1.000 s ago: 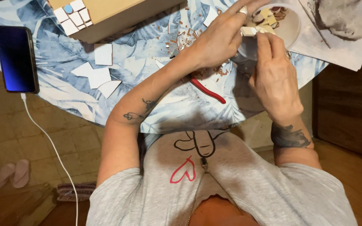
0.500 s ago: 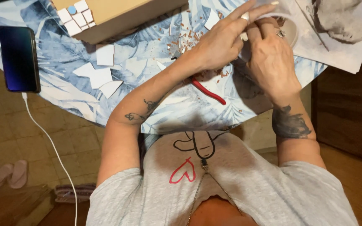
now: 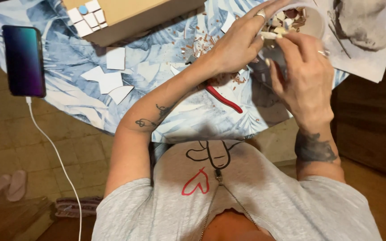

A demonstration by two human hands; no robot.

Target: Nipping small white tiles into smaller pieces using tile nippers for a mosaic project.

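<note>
A white cup point(image 3: 317, 23) filled with small broken tile pieces stands at the table's far right. My left hand point(image 3: 237, 44), a ring on one finger, wraps around the cup's left side. My right hand point(image 3: 302, 78) is right beside it, its fingertips pinching a pale tile piece point(image 3: 270, 34) at the cup's rim. Red-handled nippers point(image 3: 224, 99) lie on the blue leaf-patterned tablecloth point(image 3: 68, 102) under my left wrist, among reddish tile crumbs.
A cardboard box point(image 3: 130, 15) with small square tiles on its corner sits at the far side. White tile shards point(image 3: 110, 80) lie left of centre. A phone point(image 3: 23, 60) with a white cable point(image 3: 54, 151) rests at the left edge. A grey-printed paper point(image 3: 362, 31) lies right.
Both hands have shifted up and closer around the cup, and the pale piece now sits at its rim between the fingertips. The nippers have stayed on the cloth.
</note>
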